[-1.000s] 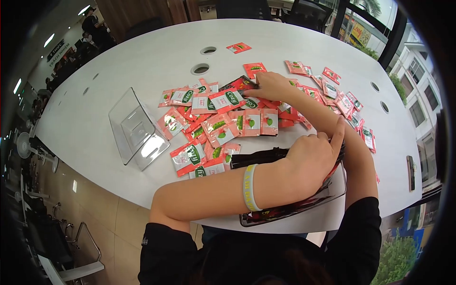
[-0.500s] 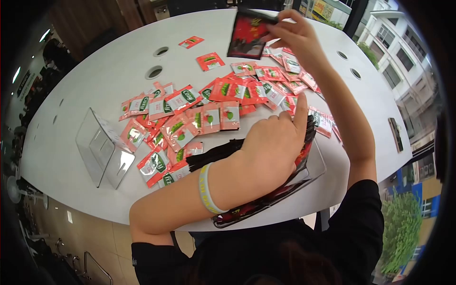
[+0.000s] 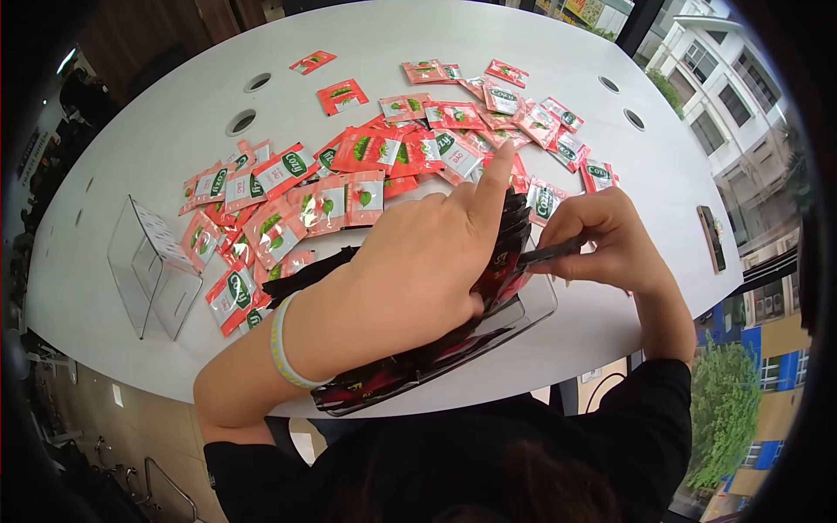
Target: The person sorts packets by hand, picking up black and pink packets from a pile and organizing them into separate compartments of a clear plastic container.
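My left hand [image 3: 418,261] lies across a row of glossy black-and-red packets [image 3: 366,383], index finger stretched out and the other fingers curled over them. Its thumb presses near the packets' right end; much of its grip is hidden. The packets stand on edge in a clear plastic tray [image 3: 547,301]. At the right end of the row, my right hand [image 3: 602,240] pinches one black packet [image 3: 554,251] between thumb and fingers, seen almost edge-on. Just beyond both hands lies a loose heap of red and pink sachets [image 3: 366,150] marked Cozy.
A clear plastic stand [image 3: 144,275] is on the left of the white table [image 3: 183,109]. Two single sachets lie farther back, near round holes [image 3: 241,122] in the tabletop. A dark, narrow object [image 3: 711,239] rests near the right edge.
My right hand has brought the black packet down from above the back of the sachet heap to the row's right end. My left hand stays on the row; the whole view has shifted slightly.
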{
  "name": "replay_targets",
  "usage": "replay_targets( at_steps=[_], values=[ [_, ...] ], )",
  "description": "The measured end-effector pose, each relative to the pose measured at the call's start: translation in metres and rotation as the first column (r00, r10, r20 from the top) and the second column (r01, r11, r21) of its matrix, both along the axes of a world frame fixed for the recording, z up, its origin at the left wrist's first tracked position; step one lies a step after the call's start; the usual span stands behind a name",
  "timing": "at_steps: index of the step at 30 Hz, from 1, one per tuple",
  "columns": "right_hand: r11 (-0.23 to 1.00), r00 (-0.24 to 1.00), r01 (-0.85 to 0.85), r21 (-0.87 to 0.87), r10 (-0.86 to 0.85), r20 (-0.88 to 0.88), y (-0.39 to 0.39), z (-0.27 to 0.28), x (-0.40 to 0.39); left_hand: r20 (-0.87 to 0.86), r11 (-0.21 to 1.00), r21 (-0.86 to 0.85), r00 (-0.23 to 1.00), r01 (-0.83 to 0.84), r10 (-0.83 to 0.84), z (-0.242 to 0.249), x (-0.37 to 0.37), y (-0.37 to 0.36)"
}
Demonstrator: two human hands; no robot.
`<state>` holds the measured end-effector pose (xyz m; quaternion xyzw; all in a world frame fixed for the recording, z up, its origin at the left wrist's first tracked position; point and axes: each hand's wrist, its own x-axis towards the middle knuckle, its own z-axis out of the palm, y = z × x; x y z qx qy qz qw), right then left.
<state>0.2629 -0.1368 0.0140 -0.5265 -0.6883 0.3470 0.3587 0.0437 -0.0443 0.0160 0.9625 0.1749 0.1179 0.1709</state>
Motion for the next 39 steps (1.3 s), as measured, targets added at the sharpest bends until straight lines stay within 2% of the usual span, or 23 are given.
replay_targets(
  at_steps=[1,2,4,6,8,9,12,13,14,16,18,19,22,27,29,30,33,35,36,38,39],
  values=[
    [0.997,0.995,-0.027,0.072,0.02,0.101,-0.002,-0.002,-0.002,0.024,1.0,-0.021,1.0,0.016,-0.015,0.001,0.0,0.0],
    [0.997,0.969,-0.066,0.049,0.052,0.242,-0.005,-0.001,-0.004,0.05,0.998,-0.045,0.998,0.035,-0.032,0.002,0.0,0.0],
    [0.924,0.875,-0.128,0.359,-0.065,0.48,-0.003,-0.02,-0.016,0.054,0.996,-0.044,0.996,0.073,-0.071,0.0,0.0,0.003],
    [0.943,0.866,-0.124,0.308,-0.048,0.498,-0.007,-0.022,-0.018,0.059,0.993,-0.043,0.993,0.11,-0.107,0.0,-0.001,0.006],
    [0.914,0.858,0.005,0.405,-0.213,0.468,-0.008,-0.017,-0.024,0.086,0.98,-0.109,0.984,0.166,-0.157,0.002,-0.003,0.007],
    [0.954,0.863,-0.021,0.3,-0.134,0.487,-0.009,-0.016,-0.019,0.088,0.98,-0.109,0.984,0.166,-0.157,0.002,-0.002,0.006],
    [0.925,0.866,-0.053,0.375,-0.145,0.478,-0.006,-0.012,-0.027,0.093,0.99,-0.084,0.99,0.116,-0.108,0.002,0.002,0.002],
    [0.932,0.847,-0.109,0.346,-0.095,0.523,-0.003,-0.01,-0.026,0.065,0.994,-0.09,0.996,0.067,-0.061,0.002,0.003,0.001],
    [0.941,0.787,-0.148,0.306,-0.075,0.612,0.0,-0.007,-0.029,0.038,0.995,-0.094,0.999,0.018,-0.015,0.002,0.003,0.0],
    [0.943,0.67,-0.244,0.228,-0.006,0.742,0.009,-0.001,-0.037,0.101,0.999,-0.023,0.994,0.046,-0.044,0.001,0.003,0.0],
    [0.936,0.658,-0.249,0.249,-0.025,0.752,0.012,-0.005,-0.041,-0.059,0.998,-0.053,0.998,-0.015,0.012,0.007,0.003,-0.002],
    [0.929,0.644,-0.265,0.259,-0.029,0.765,0.013,-0.006,-0.043,-0.048,0.999,-0.045,0.999,-0.01,0.007,0.008,0.002,-0.003],
    [0.93,0.65,-0.252,0.268,-0.043,0.759,0.011,-0.003,-0.044,0.047,0.999,-0.01,0.998,0.042,-0.041,-0.001,0.002,0.0],
    [0.926,0.682,-0.267,0.267,-0.014,0.731,0.013,-0.007,-0.039,0.004,0.999,0.036,1.0,0.018,-0.018,0.001,0.004,-0.004],
    [0.922,0.726,-0.325,0.209,0.102,0.681,0.017,-0.007,-0.035,-0.032,0.998,0.055,1.0,0.002,0.0,0.003,0.003,-0.005],
    [0.919,0.728,-0.33,0.214,0.104,0.678,0.018,-0.004,-0.033,-0.027,0.998,0.067,1.0,0.003,-0.001,0.003,0.003,-0.006],
    [0.904,0.695,-0.423,0.068,0.275,0.665,0.022,0.012,-0.022,-0.012,0.996,0.086,1.0,0.004,-0.003,-0.003,0.003,-0.004],
    [0.862,0.758,-0.504,0.049,0.414,0.504,0.036,0.018,-0.004,0.03,0.994,0.106,0.999,0.017,-0.02,-0.008,0.003,-0.004],
    [0.849,0.811,-0.523,0.079,0.466,0.354,0.045,0.021,0.008,0.044,0.992,0.122,0.999,0.011,-0.016,-0.009,0.004,-0.004],
    [0.935,0.925,-0.355,-0.018,0.354,0.141,0.069,0.017,0.04,0.014,0.994,0.108,1.0,0.008,-0.01,-0.005,0.004,-0.005],
    [0.976,0.976,-0.186,0.117,0.169,0.139,0.085,0.005,0.048,-0.02,0.995,0.099,1.0,0.014,-0.012,-0.003,0.004,-0.006]
  ],
)
